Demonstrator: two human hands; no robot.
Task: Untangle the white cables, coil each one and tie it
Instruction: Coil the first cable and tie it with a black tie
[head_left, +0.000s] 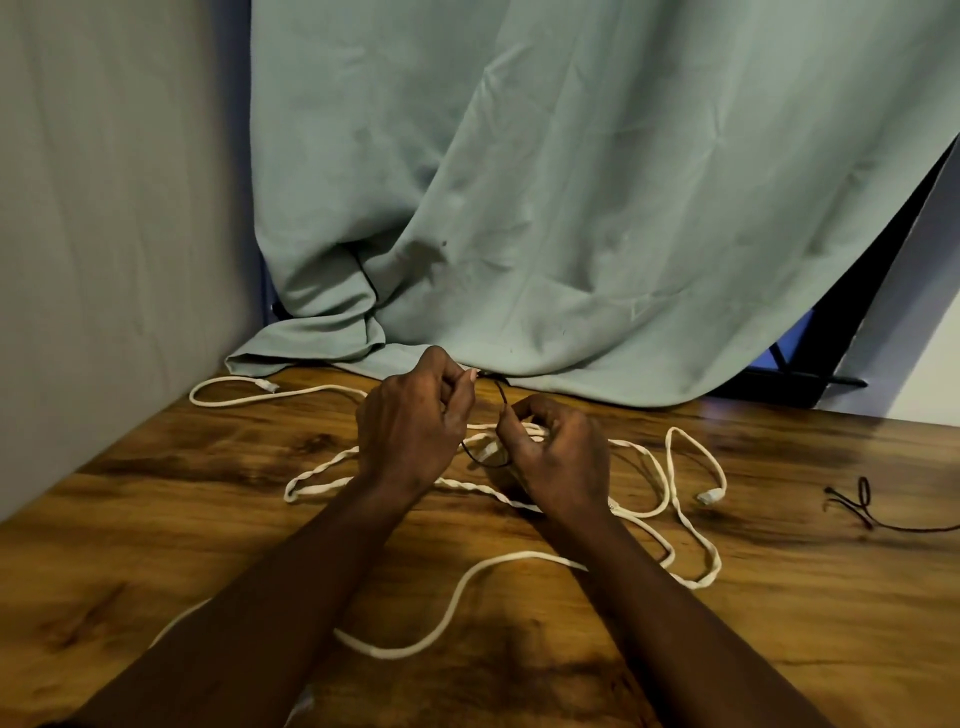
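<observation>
White cables (670, 467) sprawl in loose, twisted loops across the wooden table (779, 597), with one plug end (268, 385) at the far left and another (707, 498) at the right. A thin dark tie (503, 395) runs between my hands and loops down around a small bunch of white cable (485, 451) under them. My left hand (415, 415) pinches the tie's upper end between thumb and fingertips. My right hand (556, 447) pinches the tie's other part just above the bunch. The bunch is mostly hidden by my hands.
A second dark tie (857, 506) lies on the table at the far right. A pale green curtain (571, 208) hangs at the back and drapes onto the table's far edge. A grey wall (114, 234) closes the left side.
</observation>
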